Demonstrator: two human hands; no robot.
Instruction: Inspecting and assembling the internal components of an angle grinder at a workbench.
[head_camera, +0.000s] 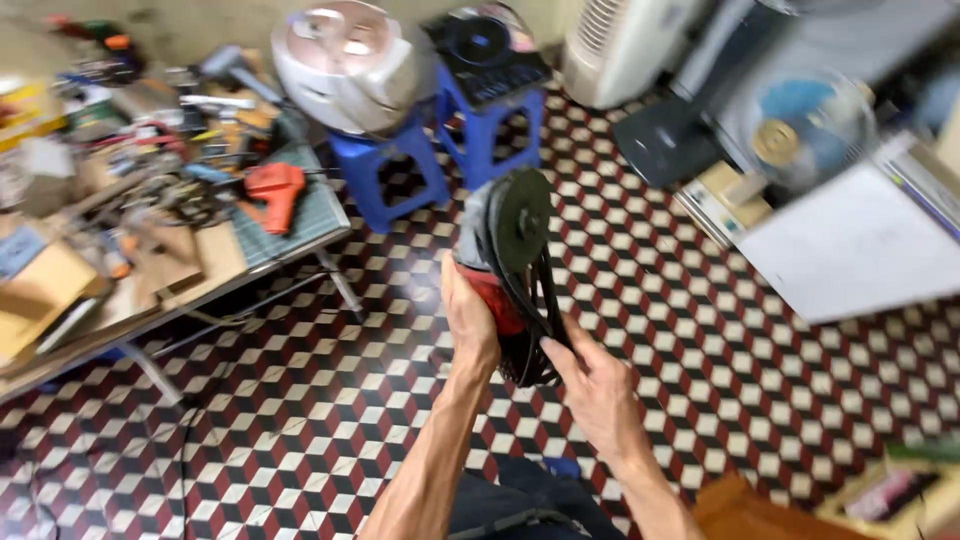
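Note:
I hold a red and grey angle grinder (500, 250) upright over the tiled floor, its dark round disc (522, 220) facing right. My left hand (468, 318) grips the red body from the left side. My right hand (592, 385) sits lower right, fingers pinching the black cord (535, 315) that is looped around the tool's body. The lower end of the grinder is hidden behind the cord loops and my fingers.
A cluttered workbench (300, 232) at the left carries an orange tool (276, 190) and several hand tools. Two blue stools (490, 125) at the back bear a rice cooker (350, 60) and a black hob. A fan (800, 125) and white board (850, 250) lie right.

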